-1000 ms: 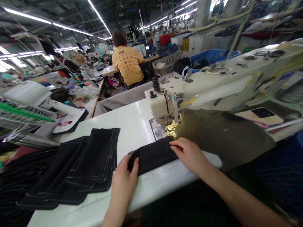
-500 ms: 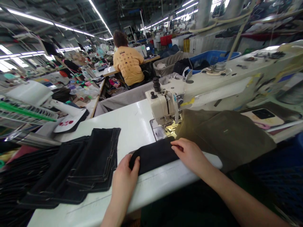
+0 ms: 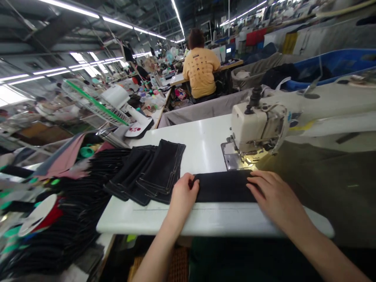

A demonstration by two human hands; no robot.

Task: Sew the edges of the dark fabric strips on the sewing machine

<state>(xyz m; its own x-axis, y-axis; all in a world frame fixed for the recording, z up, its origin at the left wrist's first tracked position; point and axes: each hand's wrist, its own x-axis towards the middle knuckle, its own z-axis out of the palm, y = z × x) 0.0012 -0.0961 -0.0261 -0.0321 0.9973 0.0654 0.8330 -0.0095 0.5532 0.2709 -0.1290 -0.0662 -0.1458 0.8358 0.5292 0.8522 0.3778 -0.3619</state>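
A folded strip of black denim [image 3: 225, 186] lies on the white sewing table [image 3: 202, 149], just in front of the sewing machine's needle plate [image 3: 232, 158]. My left hand [image 3: 183, 196] pinches the strip's left end, thumb on top and fingers curled. My right hand [image 3: 272, 194] rests flat on the strip's right end with fingers stretched out, pressing it down. The cream sewing machine head [image 3: 258, 127] stands directly behind the strip, its lamp lighting the plate.
A stack of stitched black denim pieces [image 3: 152, 170] lies left of my hands, with a larger dark pile [image 3: 73, 219] off the table's left edge. Olive cloth [image 3: 323, 180] covers the right side. A person in a yellow shirt [image 3: 201, 70] sits ahead with their back turned.
The view has swung left and closer, so the table and machine sit further right. Both hands stay on the black strip, which now lies level in front of the needle plate.
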